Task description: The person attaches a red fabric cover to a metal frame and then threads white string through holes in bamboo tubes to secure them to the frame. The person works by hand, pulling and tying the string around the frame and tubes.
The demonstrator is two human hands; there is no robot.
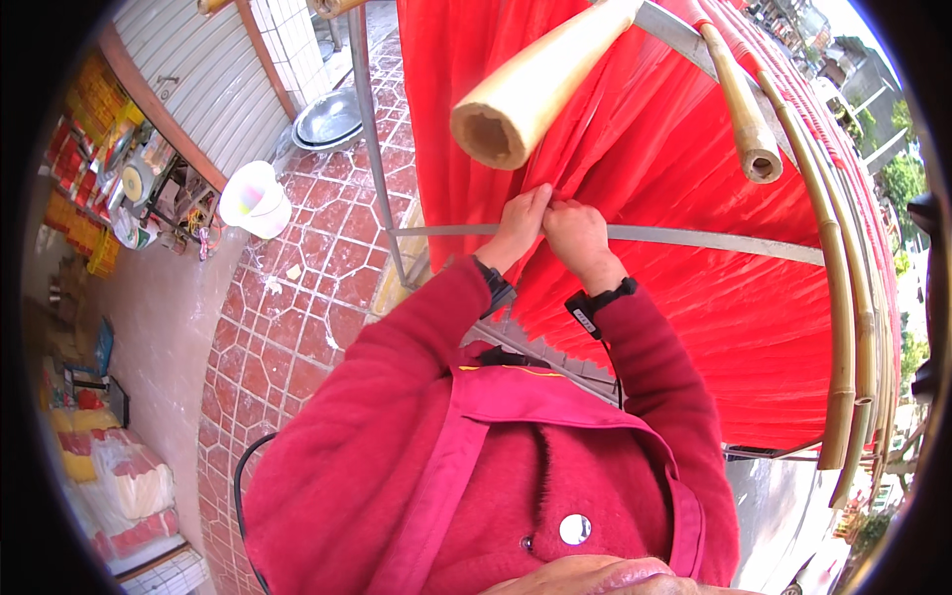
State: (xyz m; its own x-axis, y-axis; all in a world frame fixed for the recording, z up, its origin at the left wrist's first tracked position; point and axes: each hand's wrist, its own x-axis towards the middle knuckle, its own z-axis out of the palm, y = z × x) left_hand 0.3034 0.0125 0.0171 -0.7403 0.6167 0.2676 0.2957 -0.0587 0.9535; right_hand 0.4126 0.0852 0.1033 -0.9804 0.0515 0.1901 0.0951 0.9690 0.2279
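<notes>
Bright red sheets (664,174) hang in long creased folds from bamboo poles; I cannot tell whether they are cloth or paper. My left hand (519,226) and my right hand (578,238) are close together at the edge of a fold, both closed on the red sheet. The fingertips are partly hidden in the folds. Just above the hands, the thick open end of a bamboo pole (540,89) juts toward me. A grey metal bar (714,238) crosses the sheets at hand height.
More bamboo poles (838,327) bend down the right side, and a shorter one (742,109) points at me. A metal post (372,129) stands left of the sheets. On the tiled floor (288,317) are a white bucket (256,201) and metal basins (329,119). Shelved goods line the far left.
</notes>
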